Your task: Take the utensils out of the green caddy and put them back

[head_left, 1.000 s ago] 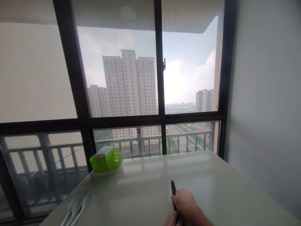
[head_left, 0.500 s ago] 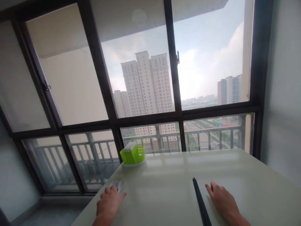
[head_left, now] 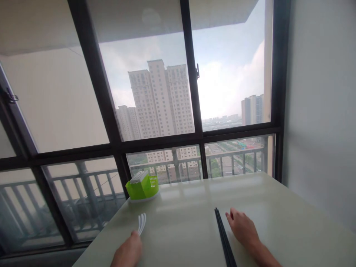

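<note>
My left hand (head_left: pixel 128 253) is closed around the handles of the white spoons (head_left: pixel 141 223), fingers curled over them near the table's left edge; only the bowls stick out past my knuckles, stacked together and seen edge-on. Their long axis runs away from me toward the window, bowls at the far end. I can't count them for certain; they read as several thin white rims lying close together.

To the right, my right hand (head_left: pixel 242 230) lies flat on the table (head_left: pixel 278 207), palm down, fingers stretched out and loosely together, gripping nothing. Its thumb side sits just beside the black chopsticks (head_left: pixel 223 239), and I can't tell whether it touches them. The chopsticks lie side by side on the tabletop, long axis pointing away from me toward the glass and leaning slightly left at the far tips; their near ends run out of the bottom of the view.

Further out, at the table's far left corner against the window (head_left: pixel 155 92), stands a green slotted holder (head_left: pixel 142 185) on a pale base, with a white ribbed piece resting across its top. I can't see what is inside it. I can't read any label or writing on it or on anything else here.

A grey wall (head_left: pixel 322 111) borders the table's right side.
</note>
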`<move>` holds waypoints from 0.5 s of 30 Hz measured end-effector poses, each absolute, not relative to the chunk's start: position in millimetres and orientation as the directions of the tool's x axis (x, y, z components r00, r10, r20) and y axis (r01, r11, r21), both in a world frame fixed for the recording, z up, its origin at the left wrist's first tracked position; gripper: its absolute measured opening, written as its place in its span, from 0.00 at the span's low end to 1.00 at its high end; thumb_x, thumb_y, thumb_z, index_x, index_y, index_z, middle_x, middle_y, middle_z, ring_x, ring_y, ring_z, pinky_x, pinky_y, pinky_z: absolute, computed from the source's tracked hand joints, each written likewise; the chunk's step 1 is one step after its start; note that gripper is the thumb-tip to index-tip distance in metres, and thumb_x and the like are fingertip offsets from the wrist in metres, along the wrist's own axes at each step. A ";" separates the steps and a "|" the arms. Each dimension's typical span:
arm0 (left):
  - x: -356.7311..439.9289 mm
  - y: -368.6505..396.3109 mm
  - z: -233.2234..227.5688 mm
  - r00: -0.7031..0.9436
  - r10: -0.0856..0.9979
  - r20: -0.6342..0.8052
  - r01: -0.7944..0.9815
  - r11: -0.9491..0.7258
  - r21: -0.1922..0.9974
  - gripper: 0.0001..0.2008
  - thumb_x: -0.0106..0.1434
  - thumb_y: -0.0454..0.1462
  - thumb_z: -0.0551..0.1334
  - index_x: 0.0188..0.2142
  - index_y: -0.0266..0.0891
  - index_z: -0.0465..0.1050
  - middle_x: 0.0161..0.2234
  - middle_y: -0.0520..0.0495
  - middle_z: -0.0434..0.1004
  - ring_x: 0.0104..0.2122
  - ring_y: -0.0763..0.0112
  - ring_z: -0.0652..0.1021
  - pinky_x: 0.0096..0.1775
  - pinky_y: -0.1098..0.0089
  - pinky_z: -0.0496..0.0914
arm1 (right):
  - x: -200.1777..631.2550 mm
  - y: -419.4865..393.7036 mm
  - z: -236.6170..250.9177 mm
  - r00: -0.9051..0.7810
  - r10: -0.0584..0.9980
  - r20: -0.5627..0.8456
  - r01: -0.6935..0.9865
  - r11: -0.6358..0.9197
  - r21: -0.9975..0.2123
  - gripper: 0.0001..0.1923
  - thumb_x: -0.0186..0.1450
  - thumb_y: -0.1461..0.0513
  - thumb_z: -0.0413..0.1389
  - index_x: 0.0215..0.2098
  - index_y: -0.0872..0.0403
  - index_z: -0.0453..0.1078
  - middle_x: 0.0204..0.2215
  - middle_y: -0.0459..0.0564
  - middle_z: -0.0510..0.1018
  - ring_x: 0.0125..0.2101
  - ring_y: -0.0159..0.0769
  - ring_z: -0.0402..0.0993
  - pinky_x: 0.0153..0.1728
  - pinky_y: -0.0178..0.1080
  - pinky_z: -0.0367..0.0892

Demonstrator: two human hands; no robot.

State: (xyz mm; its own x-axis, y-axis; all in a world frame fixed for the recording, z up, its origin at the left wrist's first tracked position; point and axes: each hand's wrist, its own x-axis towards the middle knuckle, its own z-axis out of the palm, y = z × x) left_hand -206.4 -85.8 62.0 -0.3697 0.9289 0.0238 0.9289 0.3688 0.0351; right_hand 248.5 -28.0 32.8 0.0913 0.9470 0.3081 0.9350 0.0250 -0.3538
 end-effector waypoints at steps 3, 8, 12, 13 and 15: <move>-118.0 -91.5 61.1 -0.141 0.990 0.011 0.990 0.141 0.027 0.24 0.66 0.26 0.44 0.57 0.27 0.69 0.43 0.28 0.83 0.44 0.49 0.83 0.45 0.56 0.75 | 237.2 -30.9 46.8 0.080 0.941 0.328 0.928 0.050 -0.370 0.19 0.75 0.52 0.46 0.33 0.51 0.70 0.29 0.50 0.82 0.31 0.38 0.80 0.28 0.35 0.56; 14.3 -98.2 53.4 0.004 0.988 -0.151 0.991 0.016 0.129 0.33 0.65 0.27 0.49 0.69 0.36 0.57 0.47 0.30 0.82 0.46 0.48 0.83 0.46 0.55 0.75 | 241.4 -25.7 54.6 0.105 0.936 0.337 0.934 0.023 -0.357 0.18 0.74 0.53 0.47 0.33 0.51 0.70 0.29 0.50 0.82 0.32 0.38 0.80 0.29 0.35 0.57; 64.5 -94.9 32.3 -0.059 0.991 -0.122 0.988 0.075 0.137 0.35 0.67 0.29 0.48 0.72 0.49 0.48 0.45 0.32 0.82 0.42 0.46 0.84 0.43 0.53 0.76 | 259.0 -20.1 41.6 0.159 0.930 0.330 0.941 -0.042 -0.337 0.17 0.75 0.54 0.46 0.35 0.52 0.71 0.31 0.52 0.82 0.33 0.39 0.81 0.29 0.35 0.59; 70.4 -93.7 25.3 -0.070 0.993 -0.099 0.985 0.084 0.149 0.34 0.67 0.30 0.48 0.71 0.51 0.49 0.45 0.33 0.82 0.40 0.47 0.84 0.42 0.54 0.77 | 261.5 -19.4 37.6 0.169 0.930 0.326 0.939 -0.051 -0.341 0.17 0.75 0.55 0.46 0.35 0.52 0.72 0.31 0.52 0.82 0.33 0.39 0.81 0.29 0.35 0.59; 77.7 -91.8 11.6 -0.088 0.994 -0.062 0.980 0.097 0.172 0.33 0.67 0.30 0.48 0.70 0.53 0.53 0.45 0.34 0.82 0.39 0.50 0.85 0.41 0.58 0.77 | 263.1 -18.4 30.6 0.178 0.933 0.312 0.933 -0.059 -0.356 0.17 0.75 0.55 0.46 0.35 0.52 0.72 0.31 0.52 0.83 0.33 0.39 0.81 0.30 0.35 0.60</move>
